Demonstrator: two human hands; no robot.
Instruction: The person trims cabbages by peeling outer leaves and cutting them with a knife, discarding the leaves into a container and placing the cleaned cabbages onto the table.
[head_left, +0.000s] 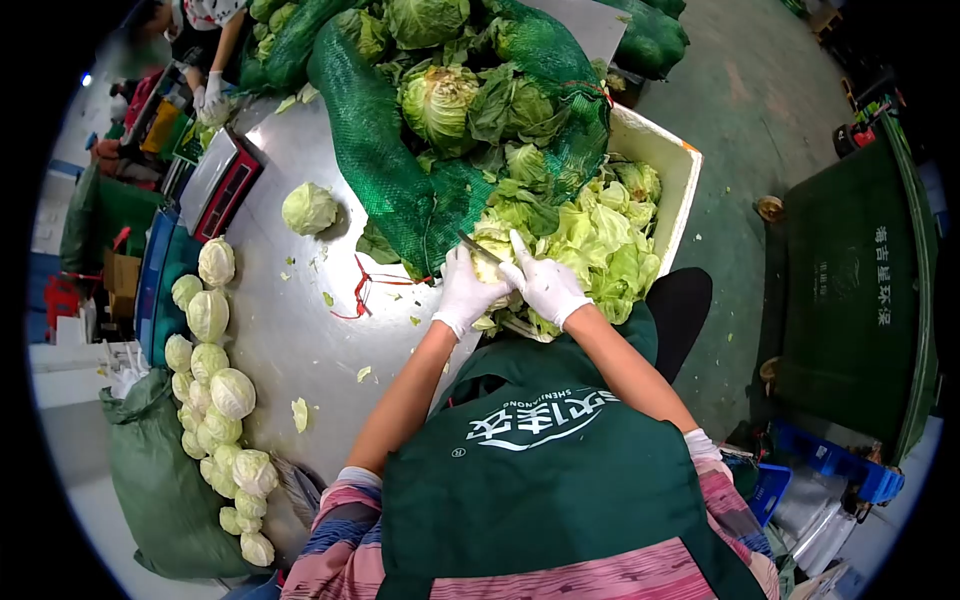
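Note:
Both hands wear white gloves. My left hand (467, 292) grips the near-left side of a pale cabbage (488, 268), partly hidden between the hands. My right hand (548, 285) is against its right side, index finger raised, with a knife (479, 247) whose dark blade points up and left over the cabbage; the handle is hidden. Just beyond lies an open green mesh bag (385, 165) full of untrimmed cabbages (438, 105). Loose leaves (600, 245) fill a white foam box (682, 190) on the right.
A single cabbage (310, 209) and leaf scraps lie on the metal table (310, 370). Trimmed cabbages (232, 394) line its left edge, near a red-edged device (225, 185). Another person's gloved hands (212, 97) are at the upper left. A large green bin (850, 290) stands right.

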